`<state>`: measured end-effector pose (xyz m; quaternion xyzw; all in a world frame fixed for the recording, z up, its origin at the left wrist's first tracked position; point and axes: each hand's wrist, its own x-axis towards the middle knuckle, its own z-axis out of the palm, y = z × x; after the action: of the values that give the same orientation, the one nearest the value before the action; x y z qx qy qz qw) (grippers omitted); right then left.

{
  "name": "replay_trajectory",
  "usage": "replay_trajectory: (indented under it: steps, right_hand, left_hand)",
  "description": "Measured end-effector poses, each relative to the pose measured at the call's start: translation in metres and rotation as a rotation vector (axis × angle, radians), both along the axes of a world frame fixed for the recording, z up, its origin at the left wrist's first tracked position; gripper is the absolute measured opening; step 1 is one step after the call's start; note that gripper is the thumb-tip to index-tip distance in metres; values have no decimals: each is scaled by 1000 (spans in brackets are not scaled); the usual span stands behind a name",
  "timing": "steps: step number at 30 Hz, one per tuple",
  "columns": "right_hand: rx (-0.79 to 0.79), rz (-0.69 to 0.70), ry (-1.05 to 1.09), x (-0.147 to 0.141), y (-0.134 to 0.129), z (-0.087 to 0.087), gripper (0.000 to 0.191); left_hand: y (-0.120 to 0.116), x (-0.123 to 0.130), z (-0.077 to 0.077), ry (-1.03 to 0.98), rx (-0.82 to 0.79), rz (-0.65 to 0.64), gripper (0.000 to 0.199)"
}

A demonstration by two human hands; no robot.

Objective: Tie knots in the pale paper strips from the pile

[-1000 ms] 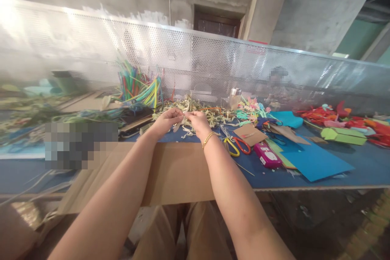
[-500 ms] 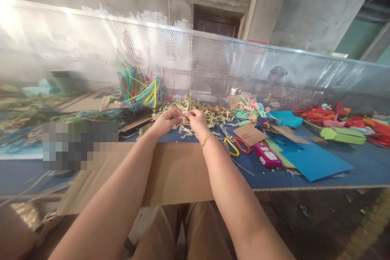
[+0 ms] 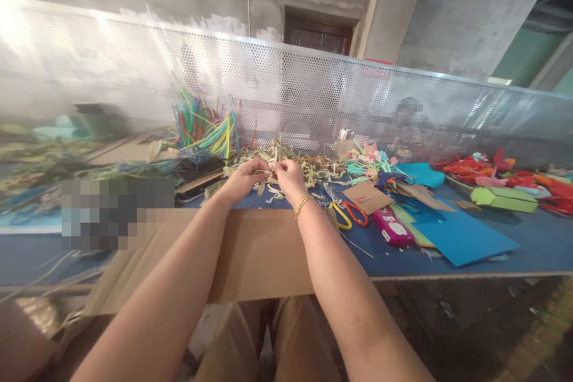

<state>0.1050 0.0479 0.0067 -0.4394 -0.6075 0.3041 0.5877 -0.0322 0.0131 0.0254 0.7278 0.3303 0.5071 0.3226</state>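
Observation:
My left hand [image 3: 248, 178] and my right hand [image 3: 289, 177] meet at the fingertips over the table's near side. Between them they pinch a thin pale strip [image 3: 270, 169], its ends partly hidden by the fingers; whether it is paper or cloth I cannot tell. Just behind and below lies a tangled heap of yellowish-green strips [image 3: 322, 168]. A brown cardboard sheet [image 3: 264, 250] hangs over the table edge under my forearms. To the right of my right wrist are scissors with yellow handles [image 3: 342, 219] and another pair with orange handles [image 3: 357, 213].
Right of the scissors lie a purple box [image 3: 393, 228], blue sheets [image 3: 470, 233], a green folded paper piece [image 3: 504, 199] and red scraps [image 3: 550, 188]. Coloured pipe-cleaner-like stems [image 3: 201, 122] stand at back left. A jar [image 3: 344, 144] stands before the perforated metal screen [image 3: 250, 83].
Both hands stay almost in place, fingertips shifting slightly around the pale strip. Nothing else on the table has visibly moved.

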Motion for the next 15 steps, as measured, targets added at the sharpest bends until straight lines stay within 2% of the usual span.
replay_trajectory:
  steps: [6,9,12,15]
  right_hand:
    - [-65,-103,50,1,-4,4,16]
    - [-63,-132,64,0,-5,5,16]
    - [-78,-96,106,-1,-3,3,15]
    - [-94,-51,148,-3,-2,3,13]
  left_hand:
    - [-6,2,4,5,-45,-17,12]
    - [-8,4,2,-8,-86,-54,19]
    - [-7,5,0,-36,-99,-52,28]
    - [-4,5,-2,-53,-71,-1,28]
